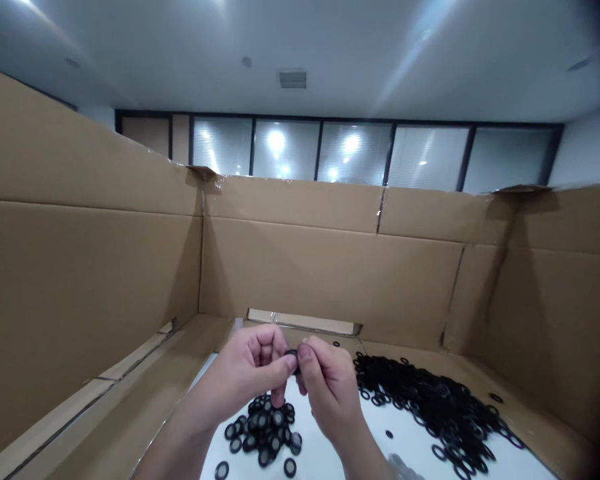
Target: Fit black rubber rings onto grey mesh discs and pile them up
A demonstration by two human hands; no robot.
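Note:
Both hands meet above the white surface, pinching one small black ring (292,353) between them. My left hand (255,363) grips its left side with thumb and fingers. From the other side my right hand (330,387) closes on it with thumb and forefinger. The fingers cover most of the ring, so its centre cannot be made out. Below my left hand lies a pile of black rings with pale grey centres (263,427). A much larger heap of black rings with open middles (430,400) spreads to the right of my right hand.
A white sheet (315,460) lies under the piles. Tall cardboard walls (330,267) enclose the area at the back and sides. Some translucent pieces (403,468) lie beside my right forearm. One small dark piece (389,434) and a stray ring (496,398) lie apart.

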